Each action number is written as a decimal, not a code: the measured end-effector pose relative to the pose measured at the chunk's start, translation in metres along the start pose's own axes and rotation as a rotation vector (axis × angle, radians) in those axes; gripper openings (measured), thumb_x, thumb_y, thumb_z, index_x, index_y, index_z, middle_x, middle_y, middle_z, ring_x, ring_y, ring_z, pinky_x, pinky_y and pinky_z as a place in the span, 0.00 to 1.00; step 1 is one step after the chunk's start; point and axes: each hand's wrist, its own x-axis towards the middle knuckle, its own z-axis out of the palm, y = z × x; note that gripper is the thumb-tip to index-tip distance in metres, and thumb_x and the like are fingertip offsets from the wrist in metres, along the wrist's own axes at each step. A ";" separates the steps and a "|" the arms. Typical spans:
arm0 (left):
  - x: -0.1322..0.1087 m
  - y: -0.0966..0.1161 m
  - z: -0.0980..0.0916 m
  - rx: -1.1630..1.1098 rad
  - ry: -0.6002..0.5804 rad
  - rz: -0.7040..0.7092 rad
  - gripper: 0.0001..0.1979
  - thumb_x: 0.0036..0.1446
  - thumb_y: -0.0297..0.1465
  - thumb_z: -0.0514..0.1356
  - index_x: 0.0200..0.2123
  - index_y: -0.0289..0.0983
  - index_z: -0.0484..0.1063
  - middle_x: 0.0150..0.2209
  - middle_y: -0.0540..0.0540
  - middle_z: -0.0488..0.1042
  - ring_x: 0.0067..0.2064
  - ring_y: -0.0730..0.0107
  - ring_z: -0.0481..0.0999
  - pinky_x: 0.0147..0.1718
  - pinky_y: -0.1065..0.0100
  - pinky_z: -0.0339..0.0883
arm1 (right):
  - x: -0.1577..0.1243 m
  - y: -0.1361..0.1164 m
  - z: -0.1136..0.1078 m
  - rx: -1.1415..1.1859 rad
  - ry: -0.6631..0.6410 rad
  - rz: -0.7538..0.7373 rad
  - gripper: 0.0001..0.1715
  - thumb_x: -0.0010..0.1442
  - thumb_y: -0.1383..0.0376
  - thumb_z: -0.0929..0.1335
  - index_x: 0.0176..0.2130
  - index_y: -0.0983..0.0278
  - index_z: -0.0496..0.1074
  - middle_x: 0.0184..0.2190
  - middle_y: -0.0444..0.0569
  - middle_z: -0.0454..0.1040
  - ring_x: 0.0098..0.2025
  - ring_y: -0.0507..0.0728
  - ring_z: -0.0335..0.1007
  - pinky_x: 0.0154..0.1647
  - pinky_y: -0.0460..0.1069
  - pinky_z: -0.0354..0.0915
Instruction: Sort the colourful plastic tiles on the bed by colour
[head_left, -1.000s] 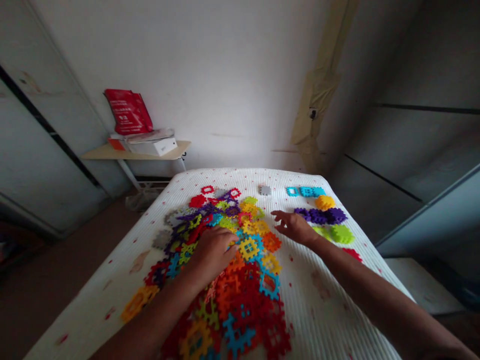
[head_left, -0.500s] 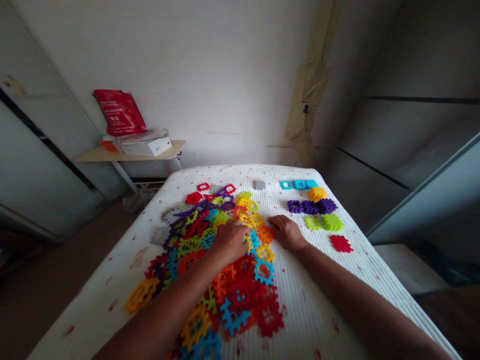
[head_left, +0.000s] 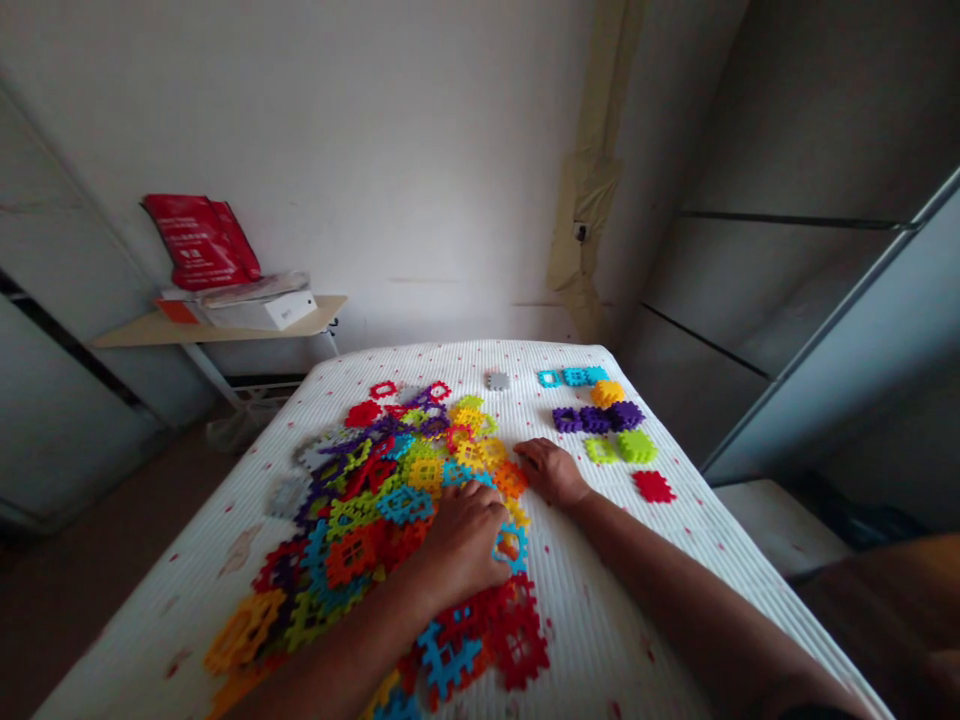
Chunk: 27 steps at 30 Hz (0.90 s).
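Across the bed lies a heap of colourful toothed plastic building tiles, several with cut-out windows. My left hand point(head_left: 466, 535) reaches palm down over the heap, fingers bent downward and their tips hidden. Close around it are a blue tile point(head_left: 406, 504), a yellow window tile point(head_left: 426, 473) and a blue frame tile point(head_left: 511, 547). Dark red tiles point(head_left: 517, 640) lie nearer to me. My right hand point(head_left: 553, 470) rests on the sheet at the heap's right edge, fingers loosely bent and slightly apart, beside an orange tile point(head_left: 511, 480). I see nothing in it.
Sorted tiles lie on the right: blue point(head_left: 585, 377), yellow point(head_left: 607, 393), purple point(head_left: 598, 418), green point(head_left: 636, 446) and red point(head_left: 654, 487). A grey tile point(head_left: 498, 381) lies at the back. A small table point(head_left: 150, 328) with a red bag point(head_left: 196, 240) stands behind at left.
My left hand has drawn back toward me over the heap, uncovering yellow and blue tiles. My right hand stays by the orange tile. The view has shifted slightly to the right.
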 end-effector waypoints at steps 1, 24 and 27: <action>0.000 -0.002 0.001 0.002 0.020 -0.012 0.15 0.44 0.36 0.61 0.38 0.39 0.72 0.40 0.44 0.73 0.47 0.55 0.67 0.46 0.57 0.58 | 0.000 0.000 -0.001 0.025 0.001 0.014 0.15 0.55 0.72 0.62 0.42 0.64 0.72 0.39 0.52 0.76 0.42 0.56 0.70 0.44 0.49 0.65; 0.028 -0.050 0.004 -1.161 0.413 -0.499 0.27 0.44 0.33 0.58 0.51 0.32 0.64 0.27 0.49 0.76 0.32 0.67 0.76 0.33 0.68 0.67 | 0.002 -0.071 -0.030 0.080 0.039 -0.318 0.33 0.51 0.62 0.70 0.56 0.62 0.61 0.52 0.57 0.67 0.50 0.62 0.63 0.49 0.58 0.63; 0.028 -0.047 0.000 -1.197 0.395 -0.488 0.30 0.44 0.31 0.59 0.54 0.32 0.62 0.25 0.51 0.75 0.30 0.68 0.76 0.32 0.69 0.67 | 0.006 -0.079 -0.031 -0.008 0.002 -0.324 0.32 0.52 0.66 0.69 0.56 0.64 0.61 0.50 0.58 0.69 0.48 0.63 0.63 0.47 0.57 0.64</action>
